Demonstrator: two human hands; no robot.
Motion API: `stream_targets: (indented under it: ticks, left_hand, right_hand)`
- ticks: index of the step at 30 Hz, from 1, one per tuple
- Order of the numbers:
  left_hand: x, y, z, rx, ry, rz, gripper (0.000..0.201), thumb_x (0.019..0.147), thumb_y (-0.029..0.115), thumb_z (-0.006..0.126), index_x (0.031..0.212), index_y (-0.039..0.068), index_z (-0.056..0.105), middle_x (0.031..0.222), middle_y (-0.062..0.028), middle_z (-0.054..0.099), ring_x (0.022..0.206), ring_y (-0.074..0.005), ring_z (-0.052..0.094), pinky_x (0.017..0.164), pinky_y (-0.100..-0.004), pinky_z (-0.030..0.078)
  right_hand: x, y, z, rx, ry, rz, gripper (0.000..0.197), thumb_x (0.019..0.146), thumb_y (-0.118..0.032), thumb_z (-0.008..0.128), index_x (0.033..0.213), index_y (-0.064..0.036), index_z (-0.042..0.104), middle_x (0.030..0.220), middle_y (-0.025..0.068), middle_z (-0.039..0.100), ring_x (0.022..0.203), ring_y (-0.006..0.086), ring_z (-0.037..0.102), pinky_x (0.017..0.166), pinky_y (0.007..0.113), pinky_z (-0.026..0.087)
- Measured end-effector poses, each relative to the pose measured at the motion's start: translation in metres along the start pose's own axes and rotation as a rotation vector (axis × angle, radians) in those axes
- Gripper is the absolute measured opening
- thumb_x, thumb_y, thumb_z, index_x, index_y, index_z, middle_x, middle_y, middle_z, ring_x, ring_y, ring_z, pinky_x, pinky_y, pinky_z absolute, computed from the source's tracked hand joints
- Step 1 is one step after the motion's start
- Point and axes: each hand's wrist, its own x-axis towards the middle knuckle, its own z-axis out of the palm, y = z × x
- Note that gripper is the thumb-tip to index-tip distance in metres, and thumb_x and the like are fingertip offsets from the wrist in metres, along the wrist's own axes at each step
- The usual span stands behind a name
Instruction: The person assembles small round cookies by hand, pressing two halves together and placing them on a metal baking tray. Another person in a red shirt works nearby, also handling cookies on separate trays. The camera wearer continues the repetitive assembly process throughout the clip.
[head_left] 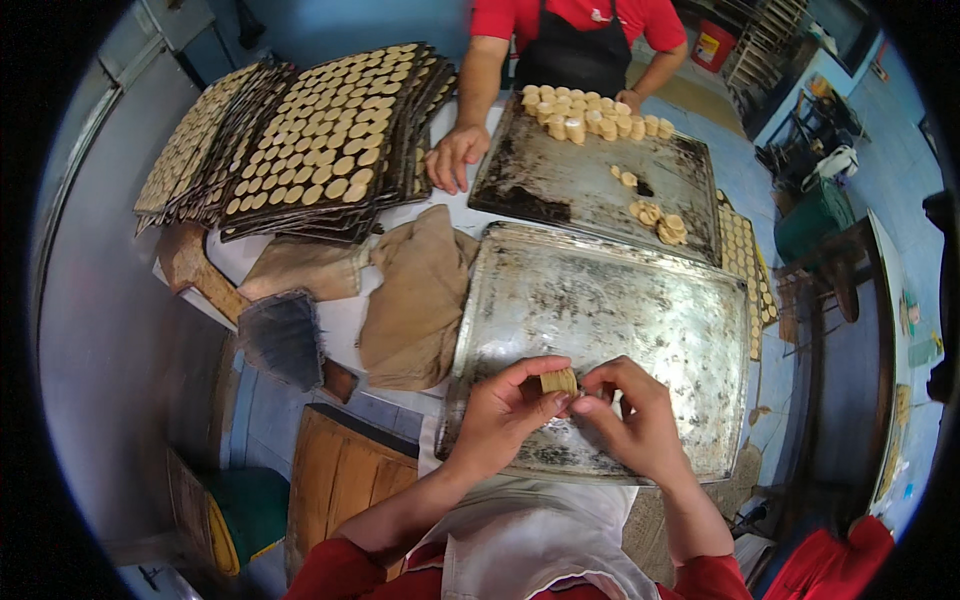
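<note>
Head view: small stack of dough discs [559, 380] pinched between left hand [500, 415] and right hand [630, 420], above near edge of empty metal tray [600, 300].
Both grips closed on stack; could slip or crumble if squeezed unevenly.

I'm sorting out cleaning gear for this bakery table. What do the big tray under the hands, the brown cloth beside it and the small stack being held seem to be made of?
Big tray: looks like bare sheet metal, dull silvery with dark baked-on stains.
Brown cloth: seems a soft woven fabric or heavy paper; it folds and creases.
Small stack, held between the left hand and right hand: probably pale dough rounds, matte tan.
</note>
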Motion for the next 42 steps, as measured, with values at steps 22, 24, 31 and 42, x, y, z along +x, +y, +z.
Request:
stream_targets:
  ticks: [22,24,31,42]
  left_hand:
    - [0.037,0.028,-0.06,0.092,0.249,0.06,0.041,0.107,0.004,0.07,0.147,-0.001,0.063,0.122,-0.0103,0.075,0.108,-0.0151,0.073,0.093,-0.0328,0.065]
    - [0.042,0.027,-0.062,0.074,0.255,0.108,0.041,0.107,0.004,0.07,0.147,-0.001,0.063,0.121,-0.0104,0.075,0.108,-0.0151,0.074,0.093,-0.0326,0.065]
    - [0.051,0.026,-0.075,0.103,0.245,0.084,0.038,0.107,0.004,0.07,0.144,-0.003,0.064,0.12,-0.0106,0.075,0.107,-0.0154,0.074,0.09,-0.0323,0.064]
    - [0.057,0.028,-0.063,0.05,0.228,0.123,0.044,0.106,-0.001,0.068,0.149,0.0,0.062,0.124,-0.0109,0.074,0.116,-0.0235,0.076,0.09,-0.0343,0.064]
  right_hand:
    - [0.204,0.06,0.067,-0.132,0.02,-0.262,0.019,0.1,-0.021,0.076,0.095,-0.0024,0.079,0.093,0.0201,0.076,0.084,0.0412,0.073,0.075,0.048,0.056]
    - [0.203,0.061,0.065,-0.435,0.073,-0.255,0.023,0.1,-0.024,0.077,0.094,-0.002,0.077,0.089,0.0191,0.075,0.079,0.038,0.072,0.071,0.046,0.055]
    - [0.157,0.02,0.041,0.078,-0.392,-0.17,0.028,0.102,-0.029,0.079,0.103,-0.0027,0.07,0.081,0.0107,0.067,0.068,0.0197,0.063,0.064,0.036,0.051]
    - [0.161,0.051,0.021,0.967,-0.35,0.344,0.015,0.11,-0.022,0.069,0.109,-0.0077,0.07,0.098,0.0022,0.074,0.076,0.0092,0.063,0.066,0.025,0.05]
